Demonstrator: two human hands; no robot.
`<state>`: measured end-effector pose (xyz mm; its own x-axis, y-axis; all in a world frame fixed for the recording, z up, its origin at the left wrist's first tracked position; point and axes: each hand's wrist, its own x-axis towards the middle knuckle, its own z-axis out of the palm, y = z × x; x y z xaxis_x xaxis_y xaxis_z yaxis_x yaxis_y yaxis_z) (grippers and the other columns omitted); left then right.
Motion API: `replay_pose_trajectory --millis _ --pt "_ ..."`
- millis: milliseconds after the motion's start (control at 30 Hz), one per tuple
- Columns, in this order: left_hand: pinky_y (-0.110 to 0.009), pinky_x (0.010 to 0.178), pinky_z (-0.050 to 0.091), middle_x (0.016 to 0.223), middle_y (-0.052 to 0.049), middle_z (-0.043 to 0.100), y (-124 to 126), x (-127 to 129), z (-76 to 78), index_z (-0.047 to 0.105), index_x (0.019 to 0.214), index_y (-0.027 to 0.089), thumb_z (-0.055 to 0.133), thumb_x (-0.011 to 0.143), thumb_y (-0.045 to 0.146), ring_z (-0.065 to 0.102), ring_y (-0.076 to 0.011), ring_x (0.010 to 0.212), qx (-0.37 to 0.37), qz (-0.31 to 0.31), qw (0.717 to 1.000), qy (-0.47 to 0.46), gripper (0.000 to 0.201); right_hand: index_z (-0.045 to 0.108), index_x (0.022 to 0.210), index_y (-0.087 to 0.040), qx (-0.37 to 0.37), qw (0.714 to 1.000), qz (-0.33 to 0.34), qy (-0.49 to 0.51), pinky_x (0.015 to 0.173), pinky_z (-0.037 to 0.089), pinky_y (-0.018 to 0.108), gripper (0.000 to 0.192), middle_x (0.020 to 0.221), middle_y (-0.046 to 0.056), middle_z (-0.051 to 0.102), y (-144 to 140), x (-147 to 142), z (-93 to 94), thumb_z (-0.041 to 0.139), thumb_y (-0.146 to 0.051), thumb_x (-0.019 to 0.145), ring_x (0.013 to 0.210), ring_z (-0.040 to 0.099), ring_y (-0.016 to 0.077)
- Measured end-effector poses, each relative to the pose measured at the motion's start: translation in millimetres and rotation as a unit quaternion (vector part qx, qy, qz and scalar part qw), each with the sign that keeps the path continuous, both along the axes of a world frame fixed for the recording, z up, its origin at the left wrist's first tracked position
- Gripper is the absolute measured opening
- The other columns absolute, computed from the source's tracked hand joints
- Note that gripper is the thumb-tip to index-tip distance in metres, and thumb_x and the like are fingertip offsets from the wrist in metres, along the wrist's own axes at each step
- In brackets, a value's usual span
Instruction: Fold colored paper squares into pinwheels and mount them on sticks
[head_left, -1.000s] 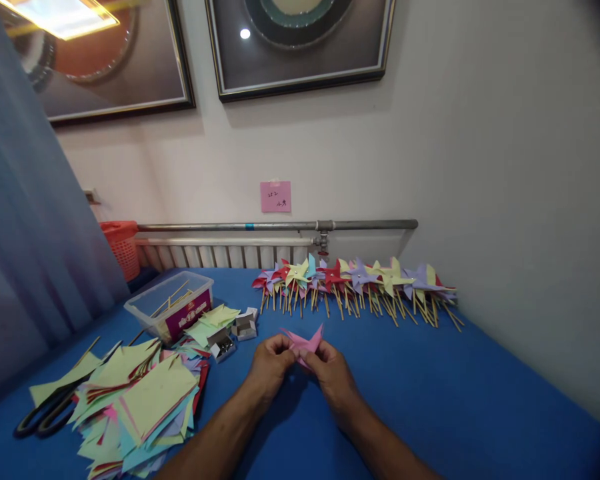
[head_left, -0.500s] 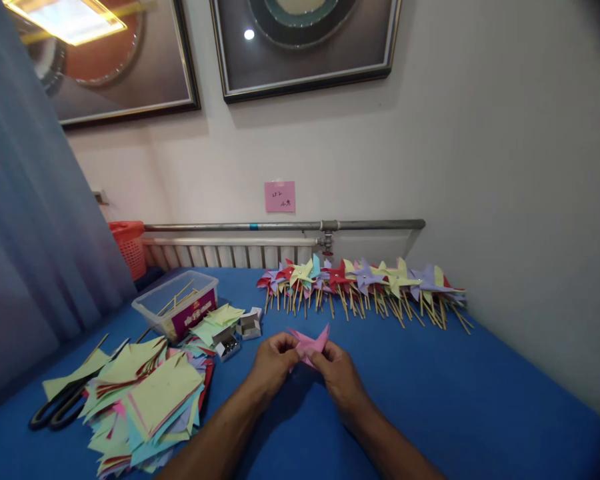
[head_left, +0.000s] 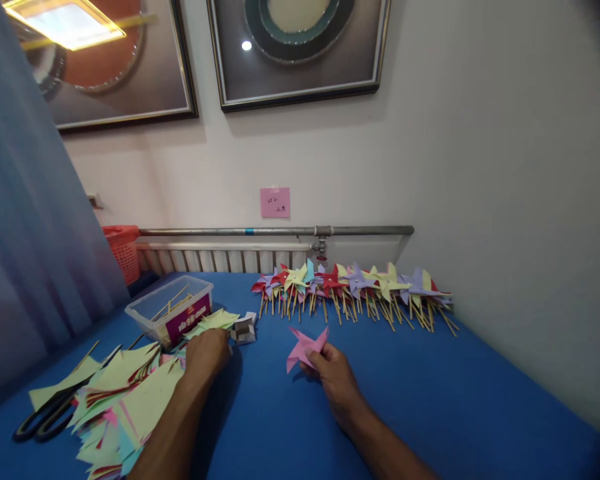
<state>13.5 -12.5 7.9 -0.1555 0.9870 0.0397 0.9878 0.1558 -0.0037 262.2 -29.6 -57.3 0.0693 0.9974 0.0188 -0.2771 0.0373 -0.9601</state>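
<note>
At the left edge of the blue table [head_left: 430,400], a pair of black-handled scissors [head_left: 45,417] lies partly under loose sheets. Just beside it, toward the near left corner, spreads a heap of coloured paper squares [head_left: 125,407], mostly pale yellow with pink, blue and red showing at the edges. Behind the heap, nearer the far left corner, stands a clear plastic box [head_left: 173,310] with thin wooden sticks inside and a purple label on its side. An orange basket [head_left: 123,250] sits beyond the table's far left corner, against the blue curtain [head_left: 30,233].

The left hand [head_left: 207,353] reaches out over the far end of the paper heap, just in front of the plastic box; its fingers curl down and hide what lies beneath them, so whether it grasps anything cannot be told. Just beside it, toward the middle of the table, sits a small open cardboard box [head_left: 244,329].

Near the table's middle, the right hand [head_left: 330,373] pinches the folded pink pinwheel [head_left: 305,348] between thumb and fingers at its lower edge. The pinwheel is held just above the surface, its points fanning upward and to the left, well apart from the left hand.

Along the far edge, from the middle toward the right, a row of finished pinwheels on sticks [head_left: 353,290] lies side by side in red, yellow, purple and blue. Above them on the wall a grey pipe [head_left: 280,231] runs level, with a pink note [head_left: 275,202] stuck higher up.
</note>
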Motion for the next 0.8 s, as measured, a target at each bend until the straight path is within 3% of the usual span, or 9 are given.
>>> replay_pose_trajectory --millis 200,400,800 --pt "-0.039 0.077 0.051 0.103 -0.018 0.076 1.9 -4.4 -1.8 0.076 0.099 0.018 0.042 0.087 0.016 0.072 -0.0331 0.097 0.007 0.005 1.0 -0.004 0.036 0.073 0.082 -0.015 -0.012 1.0 0.005 0.005 0.064 0.051 0.028 0.029 0.073 0.003 0.071 -3.5 -2.4 1.7 0.079 -0.038 0.067 0.062 0.063 0.0157" --pt "-0.043 0.082 0.049 0.106 -0.022 0.073 5.3 -13.2 -3.0 0.078 0.1 0.013 0.044 0.085 0.012 0.068 -0.0346 0.103 0.034 -0.001 0.998 0.053 0.038 0.072 0.08 -0.015 -0.01 1.0 0.01 -0.005 0.06 0.049 0.027 0.03 0.069 0.002 0.07 -2.5 -3.4 2.9 0.08 -0.04 0.065 0.059 0.061 0.0151" --pt "-0.051 0.09 0.045 0.124 -0.015 0.066 6.9 -16.2 -11.6 0.078 0.093 0.02 0.042 0.09 0.022 0.058 -0.0346 0.118 0.029 -0.047 0.998 0.032 0.036 0.07 0.08 -0.015 -0.012 1.0 0.014 -0.003 0.061 0.047 0.026 0.031 0.069 0.001 0.069 -4.6 -2.9 4.4 0.081 -0.04 0.065 0.059 0.06 0.0138"
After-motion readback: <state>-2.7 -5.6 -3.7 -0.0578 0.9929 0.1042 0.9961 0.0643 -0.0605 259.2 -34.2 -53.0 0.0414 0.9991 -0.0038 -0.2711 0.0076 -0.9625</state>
